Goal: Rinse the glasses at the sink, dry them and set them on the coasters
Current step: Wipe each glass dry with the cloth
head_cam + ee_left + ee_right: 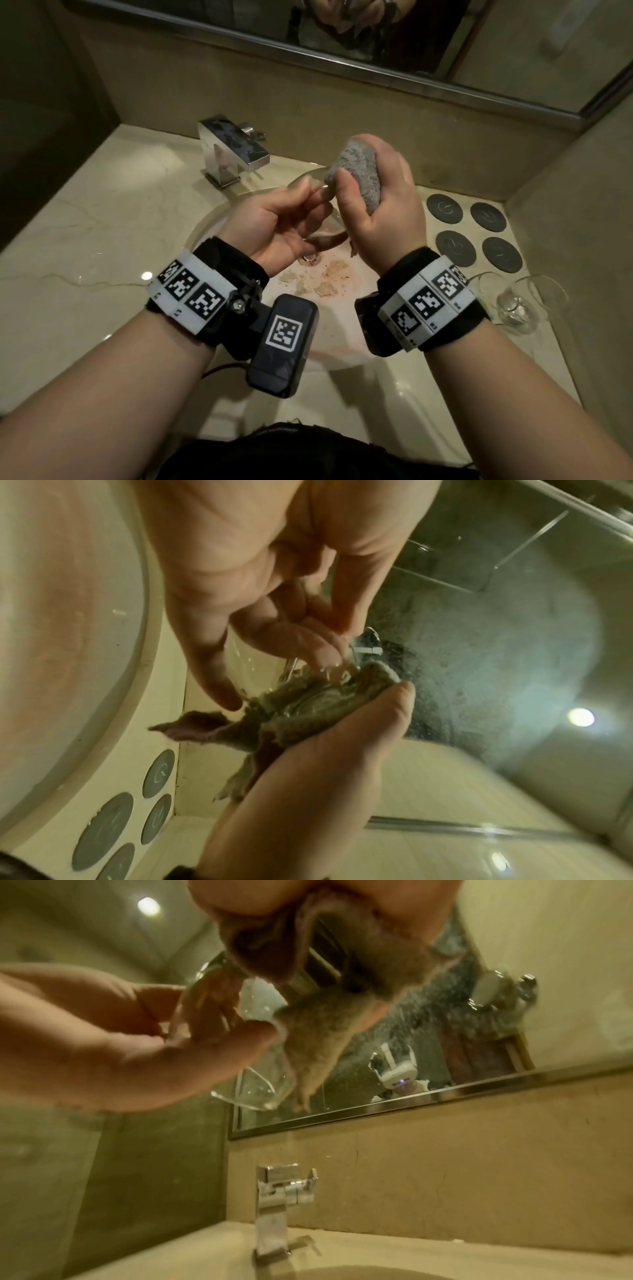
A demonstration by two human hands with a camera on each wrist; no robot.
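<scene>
Above the sink [205, 226] my left hand [301, 205] holds a clear glass [334, 222] tilted on its side, fingers and thumb curled round it. My right hand [394, 192] grips a bunched grey cloth [359, 171] and presses it against the glass. In the left wrist view the cloth [308, 710] is wrapped round one end of the wet glass [260, 664]. In the right wrist view the glass [257, 1080] shows behind the cloth [325, 1031]. Several dark round coasters [445, 209] lie bare on the counter to the right.
A chrome faucet [229, 147] stands behind the sink, no water running. Clear glasses [513, 305] stand on the counter at the right, in front of the coasters. Brownish residue [322, 277] lies round the drain. A mirror and walls close in the counter.
</scene>
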